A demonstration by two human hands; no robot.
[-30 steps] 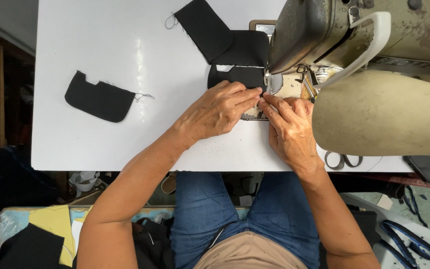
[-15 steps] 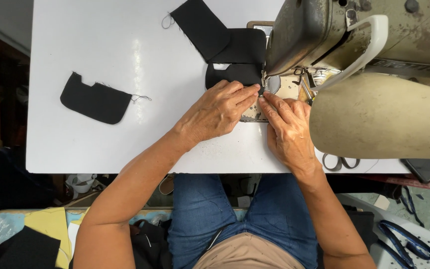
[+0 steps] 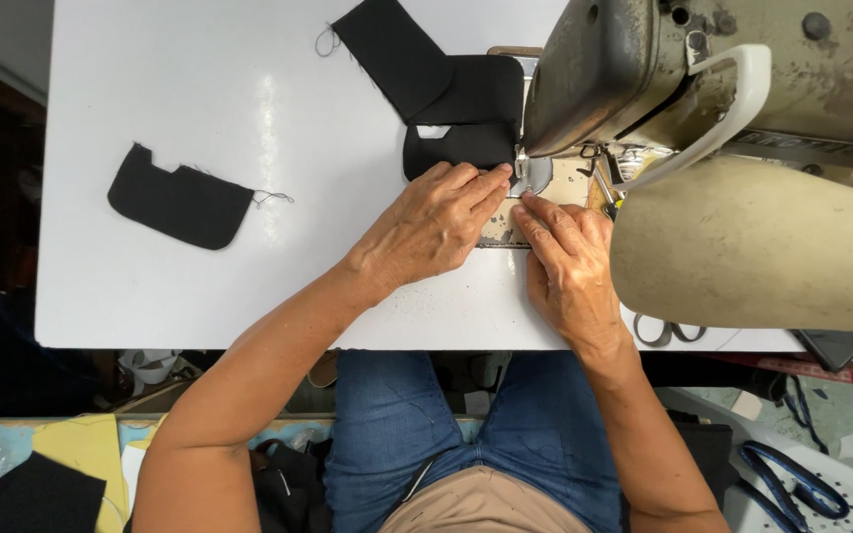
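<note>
Both hands at the needle

Your left hand [image 3: 431, 225] and right hand [image 3: 570, 266] press flat fingers, gripping nothing, on the black cloth [image 3: 456, 148], steadying it at 12 o'clock under the sewing machine [image 3: 644, 69].

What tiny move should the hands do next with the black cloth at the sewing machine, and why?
Probably ease the black cloth slightly further under the needle area. Both the left hand and right hand lie flat with fingertips pressing at the sewing machine foot, so the piece looks lined up and steadied.

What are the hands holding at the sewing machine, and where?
Both hands, left hand and right hand, press the black fabric piece flat at its near edge; nothing is gripped.
</note>
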